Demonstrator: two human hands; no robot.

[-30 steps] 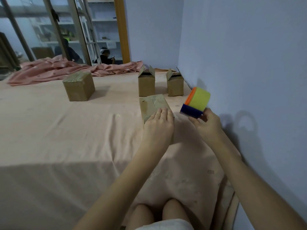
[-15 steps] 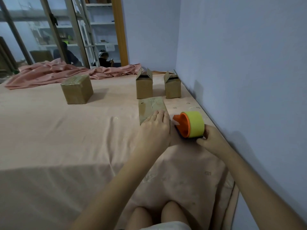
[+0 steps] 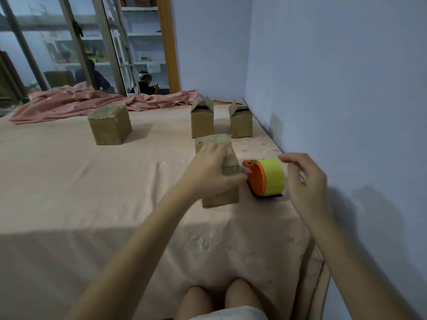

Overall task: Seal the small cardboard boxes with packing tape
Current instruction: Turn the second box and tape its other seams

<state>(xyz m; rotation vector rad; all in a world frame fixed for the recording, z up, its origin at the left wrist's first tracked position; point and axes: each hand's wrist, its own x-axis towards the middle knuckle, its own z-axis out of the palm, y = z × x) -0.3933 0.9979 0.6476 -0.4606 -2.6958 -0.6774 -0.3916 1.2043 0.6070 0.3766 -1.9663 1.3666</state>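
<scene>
The left hand (image 3: 209,168) lies over the top of the nearest cardboard box (image 3: 221,188), its fingers wrapped over the upper edge and gripping it, though motion blur softens the fingers. The right hand (image 3: 305,181) hovers just beside the tape dispenser (image 3: 265,177), released from it, fingers loosely bent and holding nothing. The dispenser, orange-bodied with a yellow-green roll and a dark blue base, sits on the bed right of the held box, very close to it; whether the two touch cannot be told. The held box is closed on top, its upper face glossy with tape. Behind it stand two more small boxes, one box with raised flaps (image 3: 202,120) and a second open box (image 3: 241,121) nearer the wall, both with their top flaps up; their insides are dark and nothing in them can be made out. Well apart to the left sits a closed, taped box (image 3: 109,124) with a shiny top. All rest on a bed (image 3: 80,181) covered in a pale pink sheet. A crumpled pink blanket (image 3: 69,102) lies along the far edge. A lilac wall (image 3: 335,88) runs along the right side, and beyond the bed a glass partition (image 3: 69,42) shows white shelves and two seated figures. The person's bare knees (image 3: 217,299) show at the bottom edge.
</scene>
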